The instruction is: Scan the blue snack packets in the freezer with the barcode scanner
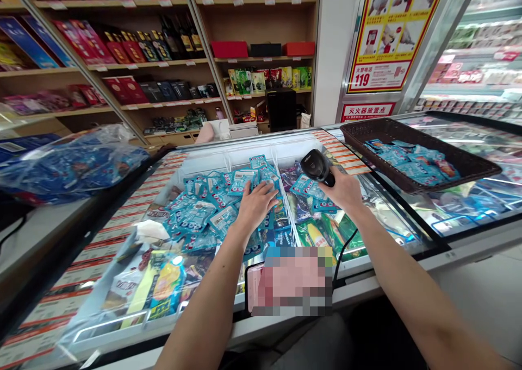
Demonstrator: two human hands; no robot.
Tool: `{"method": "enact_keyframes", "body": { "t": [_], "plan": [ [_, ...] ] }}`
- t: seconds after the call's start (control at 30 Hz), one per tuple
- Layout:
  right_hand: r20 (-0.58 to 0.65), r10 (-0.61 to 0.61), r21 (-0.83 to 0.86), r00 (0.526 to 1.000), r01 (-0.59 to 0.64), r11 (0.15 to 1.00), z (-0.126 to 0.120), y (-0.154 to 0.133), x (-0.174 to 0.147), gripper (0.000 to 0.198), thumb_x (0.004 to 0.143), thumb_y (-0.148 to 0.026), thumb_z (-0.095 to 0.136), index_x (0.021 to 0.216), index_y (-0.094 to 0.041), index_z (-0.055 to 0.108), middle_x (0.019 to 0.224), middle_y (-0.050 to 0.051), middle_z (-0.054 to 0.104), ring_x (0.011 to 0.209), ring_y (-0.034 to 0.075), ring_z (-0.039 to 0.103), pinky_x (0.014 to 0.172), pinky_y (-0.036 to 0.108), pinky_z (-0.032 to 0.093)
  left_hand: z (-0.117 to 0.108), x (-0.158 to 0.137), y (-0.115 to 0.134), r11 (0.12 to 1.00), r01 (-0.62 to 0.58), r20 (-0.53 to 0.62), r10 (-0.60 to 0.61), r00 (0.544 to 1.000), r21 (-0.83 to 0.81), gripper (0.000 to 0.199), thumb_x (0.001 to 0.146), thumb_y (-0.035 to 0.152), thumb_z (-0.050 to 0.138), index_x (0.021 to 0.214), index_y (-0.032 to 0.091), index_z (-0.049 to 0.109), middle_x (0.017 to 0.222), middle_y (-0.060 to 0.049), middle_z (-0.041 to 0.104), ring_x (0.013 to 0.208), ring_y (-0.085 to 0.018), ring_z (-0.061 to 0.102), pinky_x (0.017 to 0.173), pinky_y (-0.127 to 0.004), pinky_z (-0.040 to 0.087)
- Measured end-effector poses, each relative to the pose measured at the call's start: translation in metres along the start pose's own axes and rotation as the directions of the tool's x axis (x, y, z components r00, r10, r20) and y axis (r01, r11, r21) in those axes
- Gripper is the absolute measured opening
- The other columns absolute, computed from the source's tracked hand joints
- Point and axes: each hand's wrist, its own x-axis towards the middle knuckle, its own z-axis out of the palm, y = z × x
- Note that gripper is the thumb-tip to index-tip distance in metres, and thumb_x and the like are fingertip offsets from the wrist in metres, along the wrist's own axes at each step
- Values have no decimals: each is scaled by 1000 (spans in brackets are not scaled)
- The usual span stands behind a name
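My left hand (256,204) lies with its fingers spread over a pile of small blue packets (191,215), on the glass top of a freezer chest (157,326). Just beyond its fingertips is a blue packet (243,182) with a pale label. My right hand (346,188) is wrapped round the handle of a black barcode scanner (316,164), whose head is raised and tilted to the left. A few more blue packets (305,185) lie beneath the scanner. From below my right hand a black cable (341,256) runs down to the freezer's front edge.
A brown basket (411,182) with blue packets stands at the right. At the left is a clear plastic bag (77,163) filled with blue packets. A phone (255,288), partly blurred out, lies at the front edge. Stocked shelves (134,60) stand behind.
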Motion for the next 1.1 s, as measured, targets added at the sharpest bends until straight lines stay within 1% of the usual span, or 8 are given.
{"method": "enact_keyframes", "body": {
  "t": [0.2, 0.37, 0.43, 0.63, 0.73, 0.87, 0.97, 1.1],
  "plan": [
    [-25, -13, 3, 1000, 14, 1000, -1, 0, 0, 41, 78, -53, 50, 101, -21, 58, 69, 6, 66, 64, 24, 60, 56, 29, 34, 1, 8, 12, 986, -52, -7, 51, 999, -156, 36, 89, 28, 40, 122, 31, 53, 128, -4, 54, 123, -22, 44, 110, -50, 15],
    [-20, -21, 9, 1000, 21, 1000, 0, -1, 0, 40, 77, -52, 50, 102, -21, 57, 69, 6, 66, 64, 23, 60, 55, 29, 34, 5, 20, 16, 950, 39, -12, -45, 999, -310, 33, 88, 38, 41, 112, 27, 60, 111, -6, 64, 104, -22, 57, 95, -40, 38],
    [-18, -27, 12, 999, 27, 1000, 1, -1, 0, 40, 78, -52, 50, 102, -21, 57, 69, 6, 66, 63, 23, 60, 55, 29, 34, 7, 25, 17, 939, 97, -7, -105, 994, -329, 34, 86, 42, 42, 108, 25, 63, 105, -8, 65, 97, -23, 60, 88, -37, 42],
    [-23, -41, 32, 999, 42, 999, 2, -1, 0, 40, 78, -51, 49, 103, -21, 56, 70, 5, 66, 63, 22, 60, 55, 30, 35, 15, 47, 30, 961, 253, 54, -249, 967, -115, 41, 83, 53, 41, 85, 22, 67, 94, -11, 64, 93, -28, 57, 90, -49, 33],
    [-8, -37, 41, 999, 38, 998, 2, -1, 0, 39, 78, -50, 50, 102, -21, 56, 71, 6, 66, 64, 22, 60, 56, 30, 35, 24, 58, 34, 938, 342, 86, -336, 938, -58, 45, 76, 61, 47, 81, 20, 65, 98, -12, 61, 97, -31, 55, 89, -51, 31],
    [10, -43, 51, 999, 43, 998, 2, -1, 0, 38, 78, -50, 49, 103, -21, 56, 74, 5, 67, 67, 22, 60, 57, 30, 36, 28, 65, 33, 926, 376, 149, -366, 919, -42, 44, 70, 63, 53, 74, 21, 64, 96, -10, 60, 98, -32, 53, 89, -50, 31],
    [12, -38, 48, 999, 38, 998, 2, -1, 0, 40, 78, -50, 49, 105, -22, 56, 74, 5, 67, 67, 22, 60, 57, 30, 36, 23, 64, 27, 910, 394, 177, -369, 912, -131, 37, 71, 57, 56, 75, 20, 61, 85, -6, 62, 86, -26, 57, 86, -45, 35],
    [6, -39, 37, 999, 39, 999, 1, -3, 0, 42, 77, -50, 50, 107, -22, 56, 76, 6, 67, 69, 23, 61, 58, 30, 36, 14, 49, 16, 800, 358, 86, -363, 928, -482, 27, 77, 47, 51, 81, 20, 52, 71, -1, 59, 65, -16, 58, 68, -32, 43]
  ]
}}
